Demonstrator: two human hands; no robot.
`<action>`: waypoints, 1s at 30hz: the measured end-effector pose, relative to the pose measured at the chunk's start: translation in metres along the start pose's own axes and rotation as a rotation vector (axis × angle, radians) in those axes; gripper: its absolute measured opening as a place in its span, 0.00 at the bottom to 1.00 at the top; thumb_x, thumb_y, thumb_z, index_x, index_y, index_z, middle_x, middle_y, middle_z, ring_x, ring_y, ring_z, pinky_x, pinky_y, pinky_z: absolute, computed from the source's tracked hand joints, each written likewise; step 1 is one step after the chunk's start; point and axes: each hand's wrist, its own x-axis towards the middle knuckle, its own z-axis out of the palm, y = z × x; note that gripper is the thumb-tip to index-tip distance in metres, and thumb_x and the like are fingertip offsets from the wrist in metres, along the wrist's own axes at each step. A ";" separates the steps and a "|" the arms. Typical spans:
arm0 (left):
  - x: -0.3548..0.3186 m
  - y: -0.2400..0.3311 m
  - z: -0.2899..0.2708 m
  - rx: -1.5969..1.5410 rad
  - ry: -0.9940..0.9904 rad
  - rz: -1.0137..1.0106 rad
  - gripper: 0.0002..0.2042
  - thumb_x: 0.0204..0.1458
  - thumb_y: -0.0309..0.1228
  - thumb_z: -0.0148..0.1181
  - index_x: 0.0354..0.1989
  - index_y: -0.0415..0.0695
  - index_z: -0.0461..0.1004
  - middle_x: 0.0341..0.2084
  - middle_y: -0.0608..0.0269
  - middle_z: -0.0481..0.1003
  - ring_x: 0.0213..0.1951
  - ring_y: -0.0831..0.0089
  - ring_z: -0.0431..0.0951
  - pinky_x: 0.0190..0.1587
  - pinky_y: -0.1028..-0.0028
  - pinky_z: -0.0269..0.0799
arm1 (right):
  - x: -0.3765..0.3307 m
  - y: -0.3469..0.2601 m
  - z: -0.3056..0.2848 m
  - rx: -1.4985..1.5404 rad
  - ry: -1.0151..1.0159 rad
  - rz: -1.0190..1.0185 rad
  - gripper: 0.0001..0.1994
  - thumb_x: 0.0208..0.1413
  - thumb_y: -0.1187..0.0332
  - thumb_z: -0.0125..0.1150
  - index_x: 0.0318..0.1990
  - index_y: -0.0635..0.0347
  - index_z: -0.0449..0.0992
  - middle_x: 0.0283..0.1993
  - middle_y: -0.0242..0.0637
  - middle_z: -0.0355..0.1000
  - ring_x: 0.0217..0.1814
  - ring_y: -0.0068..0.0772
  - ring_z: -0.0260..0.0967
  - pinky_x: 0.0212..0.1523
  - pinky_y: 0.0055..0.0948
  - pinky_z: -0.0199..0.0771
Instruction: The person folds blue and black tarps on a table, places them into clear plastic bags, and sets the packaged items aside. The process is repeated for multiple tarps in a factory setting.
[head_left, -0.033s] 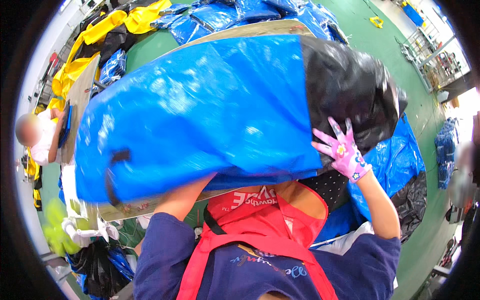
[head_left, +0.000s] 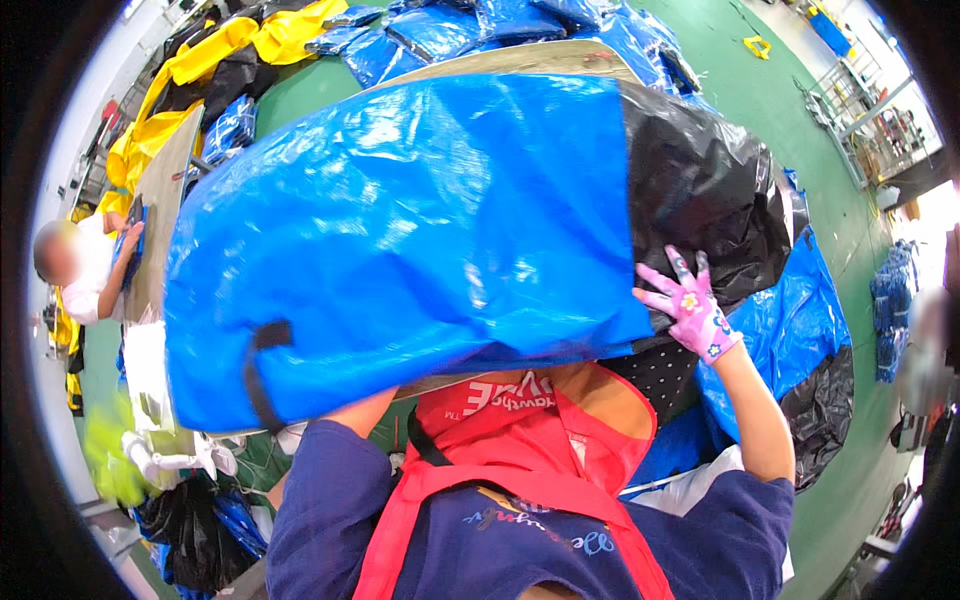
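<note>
A big stuffed bag (head_left: 420, 230) of shiny blue sheeting fills the middle of the view, raised in front of my chest. It has a black end (head_left: 700, 190) on the right and a black strap (head_left: 258, 370) near its left end. My right hand (head_left: 690, 305), in a pink flowered glove, presses with spread fingers against the black end and holds it up. My left forearm (head_left: 360, 410) reaches up under the bag, and the bag hides my left hand. I wear a red apron (head_left: 520, 440).
A seated person (head_left: 85, 270) works at a long table (head_left: 165, 190) on the left. Yellow fabric (head_left: 200, 60) and several blue bags (head_left: 450, 30) lie beyond. More blue and black bags (head_left: 810, 340) sit on the green floor (head_left: 850, 230) at right. White gloves (head_left: 160, 455) lie lower left.
</note>
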 end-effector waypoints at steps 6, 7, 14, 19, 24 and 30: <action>-0.091 -0.038 0.010 -0.033 0.026 0.020 0.26 0.54 0.49 0.55 0.56 0.47 0.67 0.57 0.49 0.65 0.57 0.56 0.66 0.55 0.58 0.65 | 0.000 0.009 0.012 0.048 -0.072 0.057 0.38 0.34 0.75 0.61 0.59 0.30 0.70 0.74 0.26 0.46 0.77 0.49 0.35 0.68 0.68 0.33; -0.124 -0.033 0.013 0.006 0.023 0.050 0.24 0.54 0.48 0.55 0.55 0.46 0.68 0.56 0.49 0.66 0.57 0.57 0.68 0.54 0.59 0.67 | 0.004 0.006 0.008 0.030 -0.120 0.072 0.38 0.34 0.73 0.63 0.59 0.29 0.70 0.75 0.26 0.45 0.77 0.48 0.34 0.69 0.67 0.33; -0.218 0.027 -0.073 0.316 0.311 -0.083 0.23 0.51 0.50 0.57 0.48 0.45 0.74 0.52 0.51 0.71 0.55 0.61 0.69 0.58 0.54 0.62 | 0.003 0.005 0.010 0.104 -0.155 0.138 0.38 0.34 0.78 0.60 0.59 0.31 0.71 0.75 0.28 0.44 0.77 0.49 0.34 0.69 0.67 0.31; -0.213 -0.088 -0.031 0.607 0.126 0.216 0.18 0.50 0.30 0.48 0.51 0.48 0.73 0.54 0.63 0.72 0.58 0.63 0.69 0.63 0.56 0.59 | 0.001 0.011 0.020 0.082 -0.024 0.036 0.37 0.35 0.76 0.61 0.59 0.30 0.70 0.75 0.28 0.45 0.77 0.49 0.35 0.69 0.67 0.32; -0.205 -0.090 -0.060 0.399 -0.219 0.098 0.34 0.50 0.45 0.57 0.65 0.45 0.59 0.67 0.56 0.54 0.68 0.49 0.51 0.68 0.50 0.47 | -0.004 0.009 0.013 0.015 -0.080 0.035 0.34 0.40 0.68 0.62 0.61 0.31 0.68 0.75 0.29 0.45 0.76 0.50 0.38 0.66 0.71 0.39; -0.047 0.043 -0.076 0.071 0.079 0.094 0.46 0.49 0.61 0.53 0.69 0.43 0.49 0.69 0.44 0.46 0.69 0.38 0.43 0.67 0.44 0.38 | 0.045 -0.034 -0.088 0.219 -0.721 0.107 0.30 0.49 0.45 0.59 0.59 0.46 0.70 0.71 0.43 0.52 0.68 0.57 0.53 0.62 0.48 0.61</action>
